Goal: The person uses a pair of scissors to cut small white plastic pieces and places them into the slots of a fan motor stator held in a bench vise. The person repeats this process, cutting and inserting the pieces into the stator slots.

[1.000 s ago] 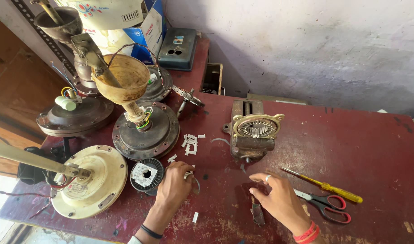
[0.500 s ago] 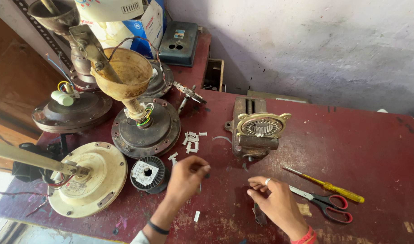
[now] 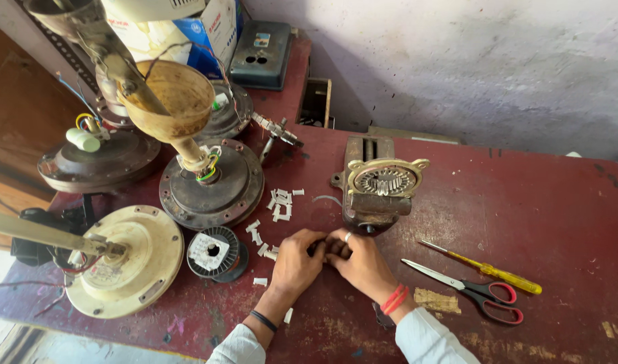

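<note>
Item: small white paper slips (image 3: 280, 204), scattered on the red tabletop (image 3: 538, 202) just left of the stator vise (image 3: 380, 192). Judged light, thin, easily creased; best pinched at an edge between fingertips.

Left hand (image 3: 294, 261) and right hand (image 3: 363, 259): touching, directly below the vise, fingers curled together; what the grip encloses cannot be told.

Left of the vise: wire spool (image 3: 214, 253), dark fan motor (image 3: 211, 185), cream fan motor (image 3: 124, 269).

Right of the vise: yellow screwdriver (image 3: 487, 268), red-handled scissors (image 3: 474, 292).
</note>
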